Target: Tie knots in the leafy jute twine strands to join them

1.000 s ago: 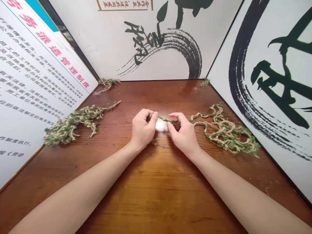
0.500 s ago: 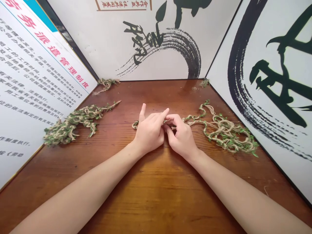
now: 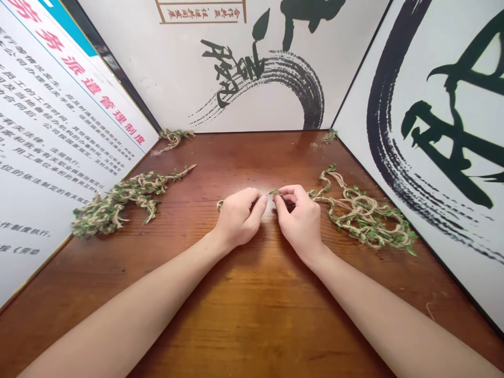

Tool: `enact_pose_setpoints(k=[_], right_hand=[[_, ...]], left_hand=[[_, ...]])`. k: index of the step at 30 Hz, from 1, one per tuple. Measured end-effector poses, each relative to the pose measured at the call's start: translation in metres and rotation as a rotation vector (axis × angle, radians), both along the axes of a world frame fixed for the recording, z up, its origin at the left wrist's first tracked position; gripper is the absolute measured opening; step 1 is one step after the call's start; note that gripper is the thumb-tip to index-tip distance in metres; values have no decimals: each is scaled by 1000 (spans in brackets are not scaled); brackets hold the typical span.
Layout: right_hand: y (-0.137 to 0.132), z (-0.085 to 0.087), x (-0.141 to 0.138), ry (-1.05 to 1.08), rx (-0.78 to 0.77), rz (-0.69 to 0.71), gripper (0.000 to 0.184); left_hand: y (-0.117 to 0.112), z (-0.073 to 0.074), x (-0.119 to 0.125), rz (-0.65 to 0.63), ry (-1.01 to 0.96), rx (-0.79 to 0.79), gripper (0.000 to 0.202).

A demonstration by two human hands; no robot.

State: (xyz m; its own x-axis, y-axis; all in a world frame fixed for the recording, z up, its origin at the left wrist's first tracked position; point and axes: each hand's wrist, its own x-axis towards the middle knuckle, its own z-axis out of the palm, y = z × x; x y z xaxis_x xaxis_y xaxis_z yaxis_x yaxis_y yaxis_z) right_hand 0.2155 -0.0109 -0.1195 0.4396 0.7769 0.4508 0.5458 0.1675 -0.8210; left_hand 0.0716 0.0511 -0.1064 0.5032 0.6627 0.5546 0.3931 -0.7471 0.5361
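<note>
My left hand (image 3: 241, 216) and my right hand (image 3: 300, 218) are side by side over the middle of the wooden table, a small gap between them. Each is closed in a pinch on the same leafy twine (image 3: 274, 192), a tan cord with small green leaves. A short length spans the gap between the fingertips. One end of the cord shows just left of my left hand. On the right side the twine runs out from behind my right hand into a loose looped heap (image 3: 368, 215). My palms hide the held parts.
A thick bundle of leafy twine (image 3: 118, 202) lies at the left by the printed board (image 3: 59, 131). Smaller tufts sit in the far left corner (image 3: 173, 137) and far right corner (image 3: 329, 136). White panels with black brushwork border the wooden table (image 3: 252, 315) at the back and right.
My hands have moved slightly apart. The left fingers, stretched out before, have folded down onto the twine. A short leafy stretch now shows between the hands. The camera view has shifted a little.
</note>
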Motion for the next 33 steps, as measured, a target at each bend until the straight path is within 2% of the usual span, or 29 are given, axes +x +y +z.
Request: enact_pose_setpoints(k=[3, 6, 10, 15, 18, 21, 23, 27, 29, 33], right_hand=[[0, 2, 0, 63, -29, 19, 15], [1, 2, 1, 123, -34, 130, 15], [4, 0, 3, 198, -16, 222, 10], [6, -2, 4, 205, -22, 242, 12], [7, -2, 4, 186, -29, 244, 14], [7, -3, 5, 169, -49, 252, 15], [8, -4, 6, 166, -52, 267, 15], [8, -3, 7, 186, -66, 309, 15], [9, -3, 8, 200, -80, 300, 16], [12, -4, 9, 219, -52, 240, 15]], left_hand=[[-5, 3, 0, -134, -115, -122, 33], [-6, 3, 2, -166, -192, -203, 28], [-2, 2, 3, -122, -184, -245, 27], [1, 0, 4, -31, -170, -202, 13], [-1, -2, 5, 15, -213, -306, 7], [-1, -5, 7, 55, -272, -399, 11], [0, -6, 7, 62, -266, -395, 13], [0, -7, 7, 26, -241, -314, 3], [-1, -5, 6, -13, -223, -279, 9], [-2, -3, 6, -23, -241, -368, 8]])
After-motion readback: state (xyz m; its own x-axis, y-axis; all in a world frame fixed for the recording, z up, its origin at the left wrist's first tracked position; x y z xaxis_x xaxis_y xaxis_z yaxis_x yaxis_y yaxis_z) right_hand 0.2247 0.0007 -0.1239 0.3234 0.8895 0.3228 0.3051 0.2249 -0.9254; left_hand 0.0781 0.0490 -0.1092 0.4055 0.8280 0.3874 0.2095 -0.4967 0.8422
